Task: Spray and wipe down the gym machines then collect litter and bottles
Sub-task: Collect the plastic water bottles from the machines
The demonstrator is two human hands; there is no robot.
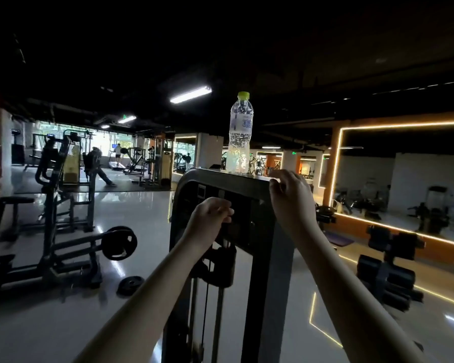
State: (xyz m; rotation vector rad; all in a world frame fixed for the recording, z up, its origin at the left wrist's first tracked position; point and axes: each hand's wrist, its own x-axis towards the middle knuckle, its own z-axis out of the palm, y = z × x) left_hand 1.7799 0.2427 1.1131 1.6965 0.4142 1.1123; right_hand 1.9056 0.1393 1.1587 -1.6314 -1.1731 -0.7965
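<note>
— Where is the bottle?

— It stands straight up on top of the black machine, in the middle of the view. It is clear plastic with a yellow-green cap and a pale label.

— Is anyone holding it?

— No. The person's right hand is just beside the foot of the bottle, at the top corner of the machine. Its fingers are bent over that corner. One cannot tell if they grip the edge or only hang there.

— And the other hand?

— The left hand is lower, in front of the machine's dark face. Its fingers are curled in tight, and nothing shows inside them. It is well below the bottle.

— What is under the hands?

— A thin cable runs down inside the machine's frame.

— What else is around?

— On the left stands a second rig, also black, with a round weight plate on its bar. A loose plate lies flat on the shiny floor near it. On the right is a big mirror with a glowing orange edge. A long light shines on the dark ceiling. Far back, by the bright windows, someone stands on a treadmill.
</note>
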